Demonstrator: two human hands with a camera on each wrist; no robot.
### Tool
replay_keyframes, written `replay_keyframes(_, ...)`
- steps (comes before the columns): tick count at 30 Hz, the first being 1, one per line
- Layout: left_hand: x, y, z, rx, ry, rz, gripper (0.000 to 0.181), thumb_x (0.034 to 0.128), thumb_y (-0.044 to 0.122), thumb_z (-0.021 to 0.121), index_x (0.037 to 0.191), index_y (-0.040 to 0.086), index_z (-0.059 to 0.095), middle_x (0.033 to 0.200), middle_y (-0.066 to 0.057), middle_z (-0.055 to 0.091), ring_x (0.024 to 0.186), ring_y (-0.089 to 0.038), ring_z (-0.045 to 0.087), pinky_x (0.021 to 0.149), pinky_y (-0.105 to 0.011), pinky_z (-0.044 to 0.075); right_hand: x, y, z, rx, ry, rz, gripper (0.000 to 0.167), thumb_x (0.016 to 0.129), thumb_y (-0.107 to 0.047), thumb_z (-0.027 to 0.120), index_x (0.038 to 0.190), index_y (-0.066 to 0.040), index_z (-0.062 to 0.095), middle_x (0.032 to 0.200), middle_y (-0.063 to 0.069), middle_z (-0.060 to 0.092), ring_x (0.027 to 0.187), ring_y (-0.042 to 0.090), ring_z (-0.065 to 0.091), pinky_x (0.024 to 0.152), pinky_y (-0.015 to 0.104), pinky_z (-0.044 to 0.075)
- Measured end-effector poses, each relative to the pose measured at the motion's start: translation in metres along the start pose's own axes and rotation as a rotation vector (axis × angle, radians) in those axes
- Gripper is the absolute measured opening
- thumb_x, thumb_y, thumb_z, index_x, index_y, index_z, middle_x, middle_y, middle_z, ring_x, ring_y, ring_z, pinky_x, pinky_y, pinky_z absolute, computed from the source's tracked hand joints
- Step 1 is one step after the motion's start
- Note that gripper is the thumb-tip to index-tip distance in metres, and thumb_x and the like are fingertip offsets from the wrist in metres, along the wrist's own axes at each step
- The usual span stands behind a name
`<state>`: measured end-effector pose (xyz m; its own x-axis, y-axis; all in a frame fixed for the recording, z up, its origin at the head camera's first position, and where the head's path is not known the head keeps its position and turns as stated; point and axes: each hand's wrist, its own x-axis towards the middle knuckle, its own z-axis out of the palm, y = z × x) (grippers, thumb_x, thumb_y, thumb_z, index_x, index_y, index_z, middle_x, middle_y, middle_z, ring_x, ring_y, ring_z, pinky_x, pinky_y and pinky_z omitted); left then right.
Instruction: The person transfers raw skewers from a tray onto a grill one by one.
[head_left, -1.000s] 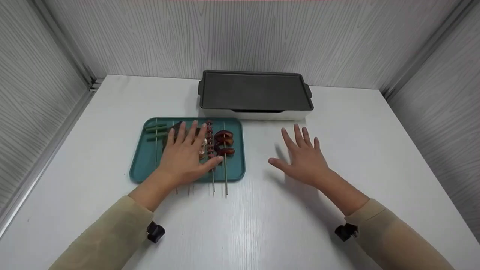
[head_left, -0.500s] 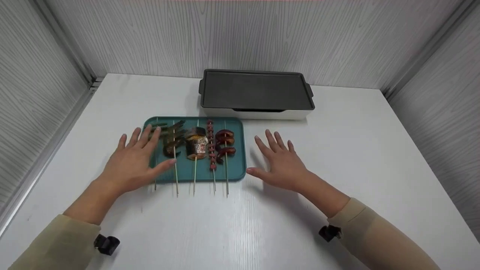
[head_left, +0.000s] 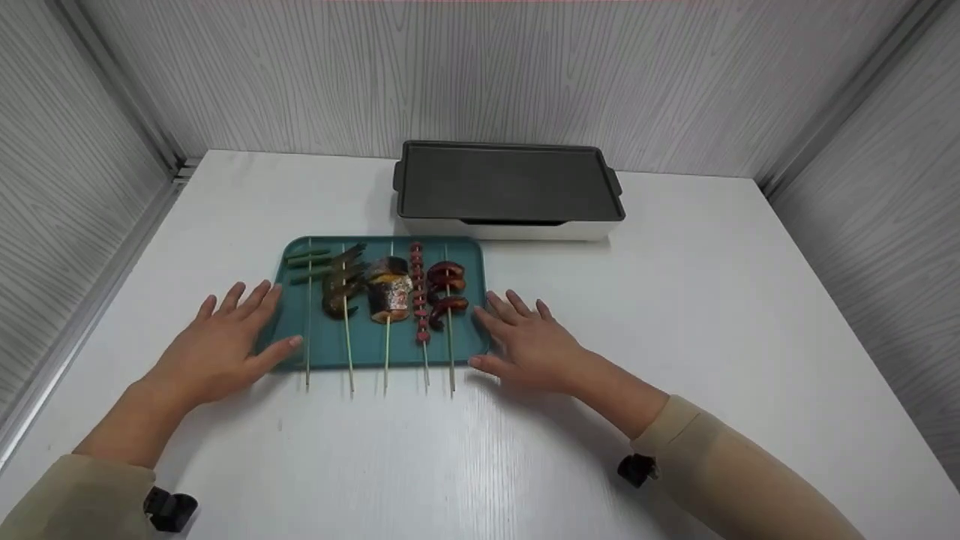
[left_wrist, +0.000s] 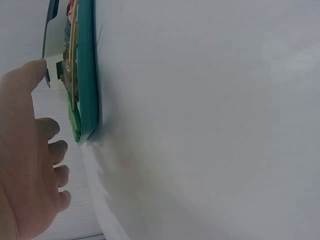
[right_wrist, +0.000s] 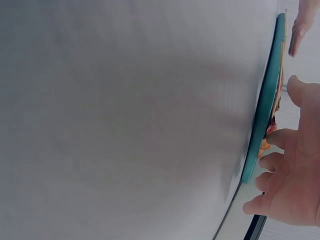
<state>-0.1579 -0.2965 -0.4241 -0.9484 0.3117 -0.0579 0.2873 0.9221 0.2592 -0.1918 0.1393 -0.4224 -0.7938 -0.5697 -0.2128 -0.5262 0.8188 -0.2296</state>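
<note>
A teal tray (head_left: 330, 352) lies on the white table, bearing several skewers: green pieces (head_left: 309, 259), shrimp (head_left: 341, 289), fish chunks (head_left: 390, 296), small red pieces (head_left: 420, 292) and dark red rounded pieces (head_left: 448, 281). Beside the tray's left edge is my left hand (head_left: 217, 349), fingers spread and holding nothing. My right hand (head_left: 529, 345) is at the tray's right edge, fingers extended and also holding nothing. In the left wrist view my left hand (left_wrist: 30, 155) appears above table level near the tray's end (left_wrist: 87, 115). Whether either hand touches the rim, I cannot tell.
Behind the tray stands a white appliance with a dark flat plate (head_left: 510, 184) on top. Grey wood-grain panels (head_left: 487, 75) enclose the table at the back and both sides. The skewer sticks stick out over the tray's front edge.
My left hand has moved left from over the skewers to beside the tray, uncovering them. My right hand has moved left and nearer, up to the tray's right edge.
</note>
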Motion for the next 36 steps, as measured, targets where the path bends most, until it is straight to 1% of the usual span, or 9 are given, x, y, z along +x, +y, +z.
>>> replay_keyframes(5,0.001,-0.003,0.009,0.006,-0.031,-0.001,0.091,0.1078,0.06,0.049,0.164,-0.008,0.028,0.169,-0.03,0.026,0.155,-0.058,0.016,0.121,-0.075,0.013,-0.001,0.003,0.004,0.043,-0.005,-0.011,0.077,0.11,-0.059,0.045,0.168,-0.011,0.03,0.176,0.01,0.019,0.162,0.033,0.013,0.126,0.066,0.017)
replay_keyframes(11,-0.001,-0.004,0.014,0.005,-0.048,-0.013,0.088,0.1086,0.059,0.049,0.163,-0.008,0.029,0.169,-0.029,0.027,0.155,-0.056,0.016,0.122,-0.073,0.014,0.0,0.001,0.006,0.036,-0.007,0.003,0.074,0.111,-0.056,0.045,0.167,-0.009,0.033,0.175,0.01,0.022,0.162,0.032,0.016,0.125,0.066,0.02)
replay_keyframes(15,-0.001,-0.001,0.016,0.006,-0.042,-0.01,0.085,0.1088,0.055,0.051,0.163,-0.007,0.031,0.169,-0.028,0.029,0.155,-0.056,0.018,0.122,-0.072,0.015,-0.001,0.004,0.004,0.031,-0.012,0.012,0.072,0.111,-0.054,0.046,0.167,-0.009,0.034,0.175,0.01,0.022,0.162,0.032,0.016,0.126,0.064,0.019)
replay_keyframes(19,0.002,0.007,0.018,0.003,-0.034,0.01,0.083,0.1089,0.053,0.052,0.163,-0.008,0.031,0.169,-0.028,0.029,0.156,-0.054,0.019,0.123,-0.07,0.016,-0.006,0.011,0.001,0.025,-0.001,0.021,0.071,0.112,-0.051,0.047,0.166,-0.008,0.035,0.175,0.01,0.023,0.161,0.033,0.019,0.126,0.065,0.02)
replay_keyframes(28,0.014,0.028,0.023,0.003,-0.024,0.059,0.084,0.1094,0.052,0.05,0.164,-0.008,0.028,0.171,-0.026,0.026,0.158,-0.049,0.019,0.125,-0.067,0.017,-0.022,0.033,-0.001,0.019,0.023,0.028,0.071,0.112,-0.049,0.048,0.165,-0.004,0.036,0.174,0.013,0.023,0.16,0.036,0.022,0.124,0.068,0.022)
replay_keyframes(31,0.019,0.035,0.025,0.012,-0.025,0.074,0.085,0.1099,0.054,0.048,0.164,-0.008,0.026,0.171,-0.025,0.026,0.158,-0.047,0.019,0.125,-0.066,0.018,-0.029,0.041,-0.002,0.018,0.033,0.026,0.07,0.112,-0.048,0.048,0.164,-0.002,0.036,0.174,0.015,0.024,0.159,0.037,0.024,0.122,0.07,0.023)
replay_keyframes(36,0.027,0.049,0.026,0.025,-0.027,0.096,0.087,0.1097,0.057,0.046,0.165,-0.007,0.025,0.171,-0.024,0.025,0.159,-0.045,0.019,0.126,-0.065,0.017,-0.039,0.054,-0.003,0.028,0.05,0.044,0.07,0.113,-0.046,0.048,0.164,-0.001,0.036,0.173,0.016,0.025,0.158,0.038,0.026,0.121,0.072,0.025)
